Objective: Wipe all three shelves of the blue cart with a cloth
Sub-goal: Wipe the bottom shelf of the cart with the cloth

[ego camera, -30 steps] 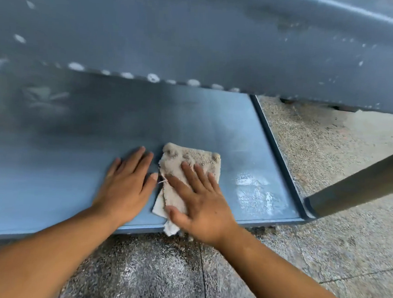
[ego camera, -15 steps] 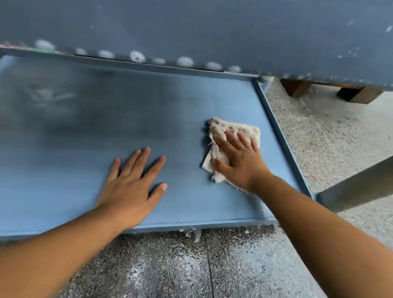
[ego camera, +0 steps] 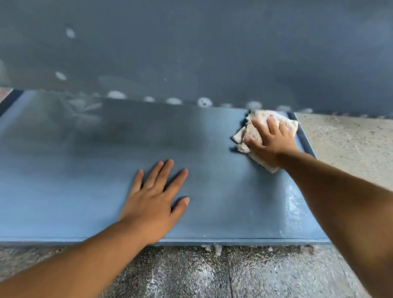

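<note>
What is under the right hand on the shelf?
A crumpled beige cloth lies under the right hand, pressed on the blue shelf. The hand hides the cloth's middle.

Left hand (ego camera: 153,206) flat, fingers (ego camera: 166,170) spread; right hand (ego camera: 272,142) pressing palm-down.

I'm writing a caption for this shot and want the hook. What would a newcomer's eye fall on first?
First, the right hand pressing a crumpled beige cloth flat into the far right corner of the blue shelf. Next, the left hand, spread flat on the shelf near its front edge. Wet streaks shine along the shelf's right side, under the right forearm.
</note>
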The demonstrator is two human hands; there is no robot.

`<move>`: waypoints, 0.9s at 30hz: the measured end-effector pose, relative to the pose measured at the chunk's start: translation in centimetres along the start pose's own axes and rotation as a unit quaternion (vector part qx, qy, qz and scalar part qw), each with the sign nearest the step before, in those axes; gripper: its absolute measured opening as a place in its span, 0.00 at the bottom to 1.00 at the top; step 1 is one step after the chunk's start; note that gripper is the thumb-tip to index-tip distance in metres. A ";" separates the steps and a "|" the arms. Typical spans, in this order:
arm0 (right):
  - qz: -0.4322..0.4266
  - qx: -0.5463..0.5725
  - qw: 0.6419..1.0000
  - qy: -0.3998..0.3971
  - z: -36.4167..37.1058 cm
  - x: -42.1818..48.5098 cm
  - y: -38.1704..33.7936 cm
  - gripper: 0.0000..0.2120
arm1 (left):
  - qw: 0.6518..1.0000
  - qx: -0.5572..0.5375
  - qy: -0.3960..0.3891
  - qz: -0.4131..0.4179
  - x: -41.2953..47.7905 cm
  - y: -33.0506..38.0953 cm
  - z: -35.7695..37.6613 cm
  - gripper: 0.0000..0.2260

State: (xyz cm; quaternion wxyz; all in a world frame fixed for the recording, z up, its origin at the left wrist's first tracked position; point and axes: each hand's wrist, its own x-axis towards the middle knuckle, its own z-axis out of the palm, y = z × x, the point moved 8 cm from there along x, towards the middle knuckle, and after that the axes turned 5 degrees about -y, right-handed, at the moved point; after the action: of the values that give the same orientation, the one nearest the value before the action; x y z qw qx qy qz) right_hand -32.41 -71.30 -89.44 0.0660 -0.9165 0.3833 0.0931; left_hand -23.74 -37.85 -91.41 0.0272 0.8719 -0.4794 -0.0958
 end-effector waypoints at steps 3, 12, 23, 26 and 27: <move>0.041 -0.001 0.999 -0.017 1.2 -1.3 0.2 0.41 | 1.000 0.008 0.002 0.001 -0.1 0.0 -0.1 0.29; 0.168 -0.025 0.985 -0.010 3.2 -10.7 0.9 0.50 | 1.000 0.022 -0.005 -0.003 0.1 0.0 0.1 0.30; 0.201 -0.075 0.970 -0.114 4.4 -21.6 1.0 0.56 | 0.999 0.014 -0.032 0.000 0.1 -0.1 0.1 0.30; 0.251 -0.101 0.955 -0.123 4.1 -23.2 0.3 0.55 | 0.997 -0.009 -0.066 0.028 0.5 -0.5 -0.2 0.31; 0.262 -0.114 0.950 -0.124 3.9 -23.4 0.1 0.54 | 0.996 -0.012 -0.078 0.046 0.4 -1.0 -0.4 0.31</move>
State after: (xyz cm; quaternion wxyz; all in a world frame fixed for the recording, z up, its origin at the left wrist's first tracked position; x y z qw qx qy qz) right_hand -49.05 -54.45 -88.07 -0.0182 -0.7664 0.5857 0.2630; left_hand -22.61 -37.68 -91.27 0.0046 0.8383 -0.5186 -0.1681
